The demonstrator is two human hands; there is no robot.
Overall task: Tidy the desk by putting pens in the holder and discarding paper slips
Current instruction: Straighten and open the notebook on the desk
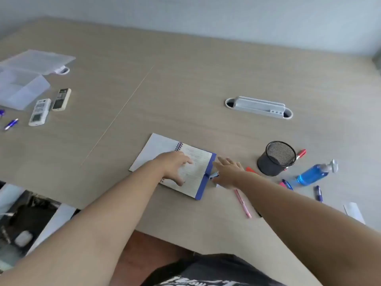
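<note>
Mesh pen holder stands right of centre, upright, and I see nothing in it. Pens near it, four clear: pink, two blue, one red-capped marker partly hidden behind the holder. An orange item is mostly covered by my right hand. One paper slip sits cut by the forearm at lower right. Right hand lies fingers spread beside the notebook, a small blue-white object under the palm; grip unclear. Left hand rests splayed on the open page. Upper left: two remotes, one more blue pen.
</note>
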